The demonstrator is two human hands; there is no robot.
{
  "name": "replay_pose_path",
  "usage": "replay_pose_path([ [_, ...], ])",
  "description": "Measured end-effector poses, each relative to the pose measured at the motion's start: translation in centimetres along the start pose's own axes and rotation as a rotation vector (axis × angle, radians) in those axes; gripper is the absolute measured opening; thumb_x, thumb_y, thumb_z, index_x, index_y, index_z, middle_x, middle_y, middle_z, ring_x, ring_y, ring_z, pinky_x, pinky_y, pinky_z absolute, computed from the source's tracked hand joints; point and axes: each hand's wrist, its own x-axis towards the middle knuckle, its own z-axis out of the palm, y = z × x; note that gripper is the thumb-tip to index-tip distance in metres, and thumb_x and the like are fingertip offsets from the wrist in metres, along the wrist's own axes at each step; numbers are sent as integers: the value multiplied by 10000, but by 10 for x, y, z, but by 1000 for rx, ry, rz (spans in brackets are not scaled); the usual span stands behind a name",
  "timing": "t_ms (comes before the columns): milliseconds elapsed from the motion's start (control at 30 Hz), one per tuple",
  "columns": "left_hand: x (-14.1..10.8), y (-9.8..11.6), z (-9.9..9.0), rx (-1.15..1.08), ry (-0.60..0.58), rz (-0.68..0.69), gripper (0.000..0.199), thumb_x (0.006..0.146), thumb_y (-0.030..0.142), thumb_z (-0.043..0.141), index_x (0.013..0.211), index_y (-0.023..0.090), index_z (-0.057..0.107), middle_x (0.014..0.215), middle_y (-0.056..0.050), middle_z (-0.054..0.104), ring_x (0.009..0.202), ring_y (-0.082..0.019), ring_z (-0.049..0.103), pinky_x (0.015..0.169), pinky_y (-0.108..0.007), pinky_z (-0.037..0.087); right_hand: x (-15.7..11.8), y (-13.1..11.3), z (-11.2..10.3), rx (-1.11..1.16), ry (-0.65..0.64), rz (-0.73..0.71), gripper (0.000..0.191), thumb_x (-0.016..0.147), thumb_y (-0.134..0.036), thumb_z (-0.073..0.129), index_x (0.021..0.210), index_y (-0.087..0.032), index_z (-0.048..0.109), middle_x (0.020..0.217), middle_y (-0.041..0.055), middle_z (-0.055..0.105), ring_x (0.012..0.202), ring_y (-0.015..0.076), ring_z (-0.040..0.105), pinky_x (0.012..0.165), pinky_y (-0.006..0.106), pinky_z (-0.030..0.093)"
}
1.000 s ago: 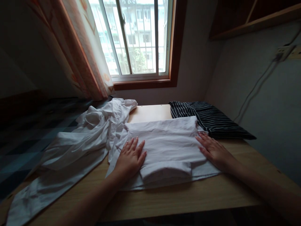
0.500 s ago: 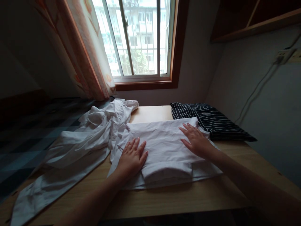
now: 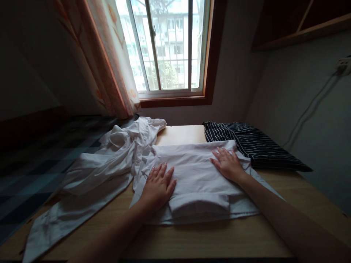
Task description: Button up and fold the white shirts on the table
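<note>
Plainly, we have both palms down on a folded white garment (image 3: 197, 175), which lies flat on the wooden table (image 3: 219, 237) directly beneath our fingers. Our left hand (image 3: 157, 186) rests over its left part, with the fingers slightly spread and pointing away from us; the thumb stands off toward the middle of the cloth. Our right hand (image 3: 229, 164) lies higher up, near the far right corner of the fold, its fingers fanned a little and angled inward, the thumb apart from them. We pinch nothing with either hand: the fabric is under the fingers, and its wide middle stretches between the two hands. The far folded edge runs just beyond our right fingertips and farther off from the left ones. Nearer to us than both sets of fingers, a curved, collar-like band (image 3: 200, 204) sits at the near edge, beside our left wrist. On the right, a loose layer of the garment reaches out past our right forearm.

To our left, a crumpled white garment (image 3: 109, 168) touches the folded one and trails toward the near left corner of the table. At the far right, we see a black cloth with white stripes (image 3: 255, 146), right against the folded garment.
</note>
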Motion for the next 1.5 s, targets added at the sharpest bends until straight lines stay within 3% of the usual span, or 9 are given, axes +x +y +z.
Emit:
replay_pose_path([
  [233, 44, 7, -18, -123, -75, 85, 481, 1030, 424, 362, 1437, 243, 542, 1523, -85, 504, 1437, -257, 416, 1199, -457, 306, -1, -3, 1, -24, 41, -16, 531, 1043, -454, 319, 1442, -187, 548, 1534, 141, 475, 1431, 307, 402, 1187, 536, 200],
  [367, 77, 8, -11, -69, -158, 14, 537, 1026, 479, 359, 1503, 253, 457, 1616, -101, 348, 1516, -296, 255, 1228, -538, 173, -1, -2, -1, -8, 23, -3, 515, 1036, -438, 345, 1437, -190, 552, 1532, 139, 478, 1424, 304, 412, 1187, 536, 200],
  [467, 89, 2, -1, -64, -224, -57, 601, 1013, 550, 329, 1535, 262, 403, 1635, -95, 306, 1524, -304, 231, 1229, -552, 125, -1, -3, -3, 15, -5, 5, 500, 1031, -415, 356, 1442, -204, 547, 1542, 124, 469, 1425, 295, 413, 1187, 529, 208],
  [700, 90, -12, -5, -12, -281, -227, 631, 1010, 568, 270, 1553, 263, 368, 1654, -104, 252, 1539, -299, 178, 1224, -539, 126, 1, -1, -5, 59, -17, 13, 506, 1018, -426, 377, 1437, -204, 551, 1541, 122, 470, 1428, 296, 408, 1189, 523, 204],
  [800, 87, -15, -6, 39, -265, -301, 599, 1028, 482, 255, 1551, 216, 376, 1649, -117, 264, 1537, -295, 185, 1224, -516, 150, 1, -1, -5, 81, -23, 20, 498, 1012, -431, 396, 1425, -204, 560, 1539, 121, 474, 1426, 291, 410, 1191, 519, 202],
  [1000, 78, -23, -4, 155, -132, -289, 529, 1018, 305, 283, 1477, 146, 493, 1582, -153, 401, 1474, -322, 331, 1187, -502, 251, 4, 0, -14, 141, 0, 31, 428, 991, -374, 456, 1333, -179, 624, 1461, 130, 561, 1373, 272, 471, 1179, 466, 258],
  [1167, 70, -28, -22, 258, -63, -345, 532, 970, 278, 379, 1435, 53, 508, 1458, -259, 511, 1315, -395, 492, 1013, -495, 434, 9, 13, -34, 150, 45, 152, 400, 967, -302, 493, 1313, -150, 627, 1365, 141, 624, 1256, 274, 548, 1058, 393, 397],
  [1333, 68, -30, -49, 207, -197, -455, 595, 967, 427, 446, 1347, -26, 512, 1303, -306, 601, 1183, -377, 609, 945, -411, 480, 9, 41, -49, 45, 5, 407, 474, 953, -455, 522, 1274, -122, 626, 1258, 207, 629, 1168, 349, 572, 933, 424, 449],
  [1500, 67, -38, -68, 52, -386, -532, 749, 912, 622, 495, 1335, 4, 508, 1240, -318, 641, 1169, -407, 633, 897, -406, 496, 9, 61, -45, 154, -152, 542, 746, 907, -693, 461, 1207, -34, 641, 1202, 292, 637, 1090, 384, 642, 864, 435, 481],
])
